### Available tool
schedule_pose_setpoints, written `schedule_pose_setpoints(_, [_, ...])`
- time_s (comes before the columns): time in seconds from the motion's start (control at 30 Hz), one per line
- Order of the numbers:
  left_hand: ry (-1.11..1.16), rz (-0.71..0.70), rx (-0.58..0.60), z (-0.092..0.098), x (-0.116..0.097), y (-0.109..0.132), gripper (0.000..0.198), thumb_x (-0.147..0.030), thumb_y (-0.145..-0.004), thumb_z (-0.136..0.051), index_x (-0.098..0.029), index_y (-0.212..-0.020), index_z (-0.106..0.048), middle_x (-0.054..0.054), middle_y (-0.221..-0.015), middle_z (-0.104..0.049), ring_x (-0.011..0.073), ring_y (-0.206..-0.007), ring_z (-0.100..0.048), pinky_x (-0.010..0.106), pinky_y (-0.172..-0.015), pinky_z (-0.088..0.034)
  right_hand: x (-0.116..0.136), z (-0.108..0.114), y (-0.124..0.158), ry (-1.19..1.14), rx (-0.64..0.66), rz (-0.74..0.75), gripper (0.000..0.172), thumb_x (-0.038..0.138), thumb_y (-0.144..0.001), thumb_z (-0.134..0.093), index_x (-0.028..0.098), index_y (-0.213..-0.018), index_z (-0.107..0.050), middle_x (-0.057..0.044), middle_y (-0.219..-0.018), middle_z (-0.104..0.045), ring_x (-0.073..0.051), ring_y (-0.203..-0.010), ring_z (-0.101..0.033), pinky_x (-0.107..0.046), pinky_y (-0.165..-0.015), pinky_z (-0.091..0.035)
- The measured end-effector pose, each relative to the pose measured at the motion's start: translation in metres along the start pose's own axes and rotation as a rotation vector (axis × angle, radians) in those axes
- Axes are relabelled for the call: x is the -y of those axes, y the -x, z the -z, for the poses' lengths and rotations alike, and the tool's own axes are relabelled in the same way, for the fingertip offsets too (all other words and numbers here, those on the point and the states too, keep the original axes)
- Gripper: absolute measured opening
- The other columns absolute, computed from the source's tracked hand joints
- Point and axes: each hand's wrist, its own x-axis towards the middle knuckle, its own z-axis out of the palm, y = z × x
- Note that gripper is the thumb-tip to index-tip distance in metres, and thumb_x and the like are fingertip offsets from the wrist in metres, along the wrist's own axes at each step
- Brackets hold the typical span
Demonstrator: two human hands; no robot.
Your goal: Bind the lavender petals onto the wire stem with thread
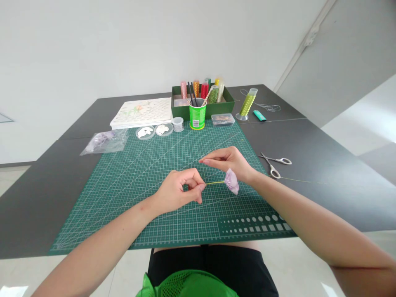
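My left hand pinches the thin yellow-green stem of a pale lilac artificial flower between thumb and fingertips. The stem lies almost level, its bloom pointing right. Just above and behind it is my right hand, thumb and forefinger pressed together and pointing left. Whatever those fingertips may hold is too fine to make out. Both hands are over a green cutting mat with a printed grid.
Scissors lie spread at the right beside a thin strand. Along the back stand a green box with thread spools, a green can with sticks, small containers, and a yellow-green spool. A plastic bag lies left, near white sheets.
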Motion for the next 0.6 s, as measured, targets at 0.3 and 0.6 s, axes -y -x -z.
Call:
schedule_pose_setpoints(0.3, [-0.071, -0.045, -0.366, 0.007, 0.005, 0.000, 0.014, -0.024, -0.095, -0.059, -0.021, -0.082, -0.058, -0.005, -0.053, -0.069, 0.0100, -0.044, -0.059, 0.024, -0.054, -0.047, -0.008, -0.011, 0.005, 0.150, 0.074, -0.001, 0.031, 0.040, -0.090, -0.067, 0.015, -0.098, -0.084, 0.003, -0.053, -0.054, -0.008, -0.051, -0.038, -0.023, -0.050, -0.028])
schedule_pose_setpoints(0.6, [-0.213, -0.015, -0.583, 0.011, 0.012, -0.006, 0.015, -0.024, -0.097, -0.058, -0.021, -0.082, -0.057, -0.006, -0.055, -0.068, 0.0098, -0.046, -0.059, 0.026, -0.062, -0.050, -0.005, -0.014, 0.006, 0.169, 0.194, 0.051, 0.029, 0.036, -0.093, -0.066, 0.014, -0.100, -0.084, 0.008, -0.047, -0.039, -0.007, -0.048, -0.025, -0.024, -0.049, -0.024])
